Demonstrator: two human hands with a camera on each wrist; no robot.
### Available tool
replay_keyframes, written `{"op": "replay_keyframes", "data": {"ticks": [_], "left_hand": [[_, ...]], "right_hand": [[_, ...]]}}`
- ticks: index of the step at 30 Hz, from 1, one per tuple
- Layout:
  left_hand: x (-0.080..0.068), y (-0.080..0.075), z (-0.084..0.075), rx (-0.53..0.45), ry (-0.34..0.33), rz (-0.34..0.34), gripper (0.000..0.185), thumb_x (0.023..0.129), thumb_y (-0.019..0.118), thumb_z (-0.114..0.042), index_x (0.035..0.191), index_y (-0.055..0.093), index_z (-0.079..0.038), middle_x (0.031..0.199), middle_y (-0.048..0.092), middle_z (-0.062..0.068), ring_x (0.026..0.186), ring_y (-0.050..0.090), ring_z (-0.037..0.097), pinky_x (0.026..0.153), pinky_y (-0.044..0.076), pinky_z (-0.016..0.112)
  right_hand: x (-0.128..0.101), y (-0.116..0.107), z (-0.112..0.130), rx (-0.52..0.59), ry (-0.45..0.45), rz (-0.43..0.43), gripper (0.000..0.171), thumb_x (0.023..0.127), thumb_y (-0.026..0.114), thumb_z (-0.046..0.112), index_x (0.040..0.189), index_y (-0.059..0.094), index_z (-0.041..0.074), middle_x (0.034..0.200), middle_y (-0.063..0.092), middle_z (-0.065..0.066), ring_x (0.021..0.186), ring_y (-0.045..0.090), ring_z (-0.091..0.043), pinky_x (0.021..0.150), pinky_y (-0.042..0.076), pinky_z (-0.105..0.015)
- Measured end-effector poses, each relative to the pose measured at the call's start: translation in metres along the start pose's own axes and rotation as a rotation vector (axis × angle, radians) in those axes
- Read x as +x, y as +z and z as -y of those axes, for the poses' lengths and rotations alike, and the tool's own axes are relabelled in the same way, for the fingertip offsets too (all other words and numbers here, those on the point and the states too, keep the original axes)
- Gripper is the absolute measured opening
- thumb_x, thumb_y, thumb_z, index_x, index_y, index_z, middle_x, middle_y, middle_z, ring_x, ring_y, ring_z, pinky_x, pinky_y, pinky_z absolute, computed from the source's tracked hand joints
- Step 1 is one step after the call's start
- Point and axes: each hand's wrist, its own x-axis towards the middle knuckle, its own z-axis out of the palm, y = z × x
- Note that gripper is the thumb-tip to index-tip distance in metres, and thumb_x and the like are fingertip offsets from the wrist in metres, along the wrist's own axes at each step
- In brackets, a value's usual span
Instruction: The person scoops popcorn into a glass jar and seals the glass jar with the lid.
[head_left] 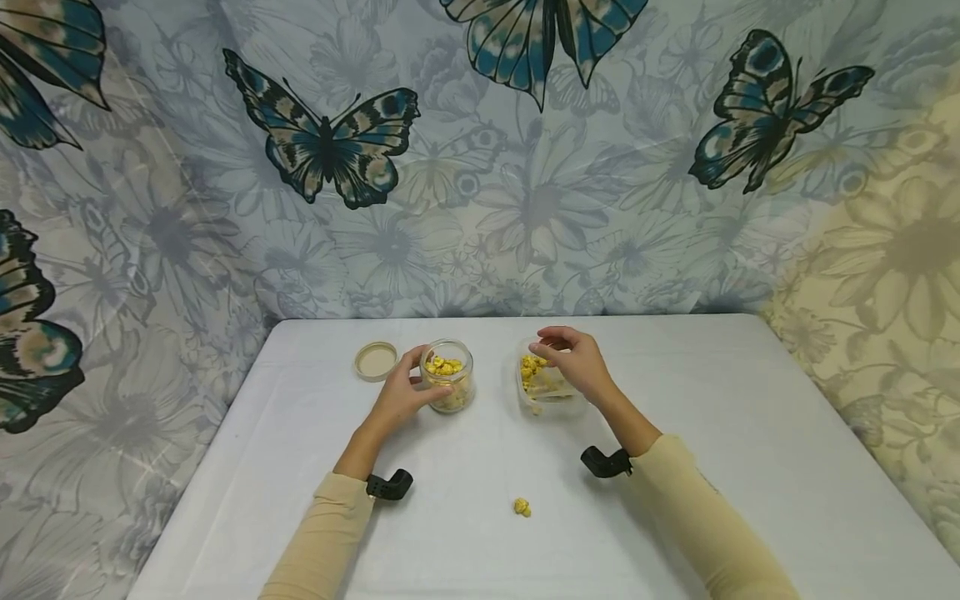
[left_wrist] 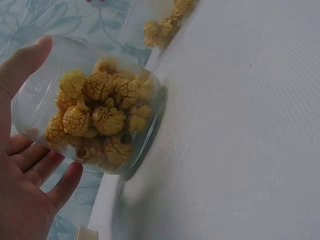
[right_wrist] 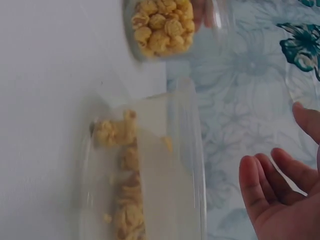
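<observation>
Left hand (head_left: 401, 396) wraps the jar (head_left: 448, 387) of popcorn, steadying it upright. Right hand (head_left: 576, 364) hovers over the tub (head_left: 546, 392) — fingers loosely curled, possibly pinching a piece, hard to tell. Lid (head_left: 376, 361) sits aside — mouth clear.

right hand (right_wrist: 280, 195) cropped, container (right_wrist: 150, 170) blurred

Left hand (left_wrist: 22, 170) cups a clear jar (left_wrist: 95, 107) of yellow popcorn (left_wrist: 102, 117) on the white counter (left_wrist: 240, 140); more popcorn (left_wrist: 162, 25) beyond.

Bare table (head_left: 712, 433) lies open right; jar (head_left: 450, 385), tub (head_left: 547, 392), lid (head_left: 376, 361) crowd the middle.
</observation>
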Motion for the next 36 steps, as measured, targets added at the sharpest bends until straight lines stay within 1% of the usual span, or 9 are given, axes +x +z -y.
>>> {"op": "replay_keyframes", "data": {"ticks": [5, 7, 13, 18, 28, 29, 30, 35, 36], "left_hand": [[-0.001, -0.002, 0.003, -0.032, 0.038, 0.010, 0.083, 0.080, 0.081, -0.023, 0.147, 0.036, -0.007, 0.151, 0.042, 0.014, 0.141, 0.038, 0.032, 0.110, 0.042, 0.048], [-0.001, -0.003, 0.003, -0.037, 0.050, 0.014, 0.081, 0.080, 0.081, -0.022, 0.147, 0.037, -0.006, 0.151, 0.042, 0.014, 0.141, 0.039, 0.033, 0.110, 0.042, 0.048], [-0.003, -0.004, 0.006, -0.026, 0.053, 0.021, 0.080, 0.080, 0.081, -0.024, 0.146, 0.039, -0.009, 0.145, 0.048, 0.015, 0.135, 0.045, 0.033, 0.108, 0.043, 0.050], [-0.005, -0.007, 0.008, -0.035, 0.040, 0.010, 0.079, 0.080, 0.081, -0.024, 0.146, 0.040, -0.011, 0.142, 0.050, 0.013, 0.130, 0.048, 0.031, 0.107, 0.043, 0.051], [-0.007, -0.009, 0.011, -0.039, 0.049, 0.012, 0.076, 0.083, 0.079, -0.025, 0.147, 0.040, -0.011, 0.144, 0.048, 0.012, 0.130, 0.047, 0.032, 0.106, 0.043, 0.052], [-0.008, -0.010, 0.006, -0.042, 0.041, 0.015, 0.075, 0.084, 0.078, -0.024, 0.147, 0.040, -0.011, 0.144, 0.048, 0.012, 0.131, 0.047, 0.032, 0.106, 0.042, 0.052], [-0.011, -0.011, 0.001, -0.040, 0.042, 0.018, 0.075, 0.084, 0.077, -0.022, 0.147, 0.039, -0.010, 0.144, 0.048, 0.014, 0.131, 0.047, 0.033, 0.106, 0.042, 0.053], [-0.010, -0.011, 0.001, -0.043, 0.043, 0.018, 0.074, 0.085, 0.077, -0.021, 0.148, 0.041, -0.010, 0.146, 0.046, 0.015, 0.132, 0.045, 0.034, 0.107, 0.042, 0.054], [-0.009, -0.010, 0.005, -0.040, 0.052, 0.016, 0.073, 0.084, 0.077, -0.022, 0.147, 0.041, -0.012, 0.146, 0.046, 0.014, 0.132, 0.046, 0.033, 0.106, 0.043, 0.053]], "right_hand": [[0.002, 0.010, 0.002, -0.030, -0.003, 0.052, 0.049, 0.087, 0.073, 0.031, 0.126, 0.062, 0.004, 0.116, 0.064, -0.018, 0.105, 0.061, -0.029, 0.083, 0.056, -0.038], [0.001, 0.015, 0.004, -0.042, -0.007, 0.074, 0.052, 0.087, 0.074, 0.032, 0.129, 0.060, 0.006, 0.121, 0.063, -0.018, 0.108, 0.061, -0.031, 0.084, 0.055, -0.037], [0.002, 0.032, 0.009, -0.042, -0.003, 0.142, 0.059, 0.085, 0.076, 0.031, 0.136, 0.054, 0.009, 0.134, 0.057, -0.015, 0.119, 0.057, -0.031, 0.093, 0.053, -0.044], [0.003, 0.049, 0.013, -0.012, -0.039, 0.210, 0.068, 0.084, 0.077, 0.028, 0.141, 0.048, 0.005, 0.141, 0.050, -0.018, 0.126, 0.053, -0.033, 0.101, 0.050, -0.044], [0.006, 0.074, 0.021, 0.031, -0.061, 0.304, 0.075, 0.082, 0.080, 0.023, 0.144, 0.044, 0.005, 0.148, 0.044, -0.018, 0.133, 0.048, -0.034, 0.106, 0.046, -0.047], [0.007, 0.076, 0.021, 0.030, -0.059, 0.310, 0.076, 0.082, 0.080, 0.024, 0.145, 0.043, 0.006, 0.149, 0.044, -0.017, 0.133, 0.048, -0.034, 0.106, 0.046, -0.047], [0.007, 0.078, 0.020, 0.027, -0.056, 0.315, 0.077, 0.081, 0.080, 0.024, 0.146, 0.042, 0.006, 0.149, 0.044, -0.017, 0.133, 0.047, -0.034, 0.106, 0.045, -0.048], [0.007, 0.088, 0.018, 0.019, -0.036, 0.320, 0.082, 0.081, 0.081, 0.024, 0.148, 0.039, 0.006, 0.148, 0.044, -0.015, 0.134, 0.047, -0.034, 0.107, 0.045, -0.049], [0.007, 0.089, 0.018, 0.018, -0.036, 0.323, 0.083, 0.081, 0.080, 0.025, 0.149, 0.038, 0.006, 0.148, 0.044, -0.016, 0.133, 0.047, -0.034, 0.107, 0.045, -0.049]]}}
